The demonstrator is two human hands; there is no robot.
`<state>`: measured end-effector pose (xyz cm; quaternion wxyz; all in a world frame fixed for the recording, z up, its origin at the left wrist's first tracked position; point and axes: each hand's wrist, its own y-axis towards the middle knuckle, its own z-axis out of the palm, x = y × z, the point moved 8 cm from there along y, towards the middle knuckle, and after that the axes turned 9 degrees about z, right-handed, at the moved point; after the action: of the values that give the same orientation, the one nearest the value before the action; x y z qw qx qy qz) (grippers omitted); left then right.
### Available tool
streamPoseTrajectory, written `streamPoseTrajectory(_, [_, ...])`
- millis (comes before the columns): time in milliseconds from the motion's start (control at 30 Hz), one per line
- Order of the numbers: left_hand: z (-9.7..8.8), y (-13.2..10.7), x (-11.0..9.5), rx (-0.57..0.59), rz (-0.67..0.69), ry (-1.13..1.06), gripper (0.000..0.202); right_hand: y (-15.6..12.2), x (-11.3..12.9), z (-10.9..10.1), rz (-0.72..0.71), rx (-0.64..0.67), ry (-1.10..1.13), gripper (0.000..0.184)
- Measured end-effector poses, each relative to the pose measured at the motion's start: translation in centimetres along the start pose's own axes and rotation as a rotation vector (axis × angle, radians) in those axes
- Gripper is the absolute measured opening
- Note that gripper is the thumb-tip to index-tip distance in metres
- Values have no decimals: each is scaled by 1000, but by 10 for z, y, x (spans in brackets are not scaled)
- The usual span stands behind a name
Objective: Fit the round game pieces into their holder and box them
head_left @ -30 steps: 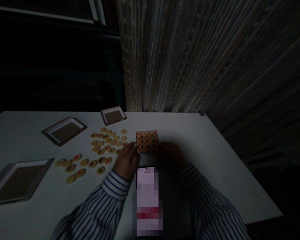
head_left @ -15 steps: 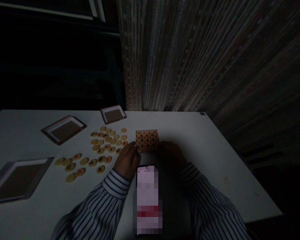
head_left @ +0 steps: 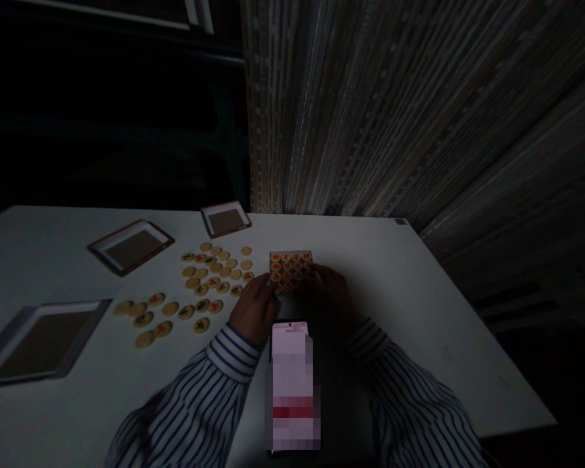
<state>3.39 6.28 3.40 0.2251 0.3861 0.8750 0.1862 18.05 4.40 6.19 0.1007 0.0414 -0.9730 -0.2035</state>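
Observation:
A small shallow box [head_left: 290, 253] lies on the white table, with rows of round Chinese chess pieces [head_left: 287, 266] in it, their red characters facing up. My left hand [head_left: 253, 309] grips the box's near left corner, its fingers along the side and the thumb at the front row. On the opposite side, my right hand [head_left: 338, 296] holds the right edge, fingers bent over the near right pieces. Deep shadow hides much of the right hand and that corner. Loose chess pieces [head_left: 214, 267] are scattered left of the box, some showing black or red characters, others plain.
A lit phone [head_left: 292, 370], its screen blurred out, lies between my forearms. Three flat trays or lids with brown centres, at the left [head_left: 43, 341], farther back [head_left: 130, 247] and near the rear edge [head_left: 225, 220], rest on the table. Behind stands a striped curtain [head_left: 322, 130].
The view has shifted slightly, so the table's things sit a little farther right. My right hand's fingers have moved up and inward over the box's right edge. My left hand stays at its corner.

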Motion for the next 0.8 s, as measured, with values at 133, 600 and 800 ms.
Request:
streamPoseTrajectory(133, [4,-2,-2,3,33,36,38,0,0,2,1,4,-9,25])
streamPoseTrajectory(600, [3,9,-19,46,59,101,35,0,1,0,6,14,-16,24])
streamPoseTrajectory(800, [1,12,-26,49,61,105,36,0,1,-3,14,35,-26,25])
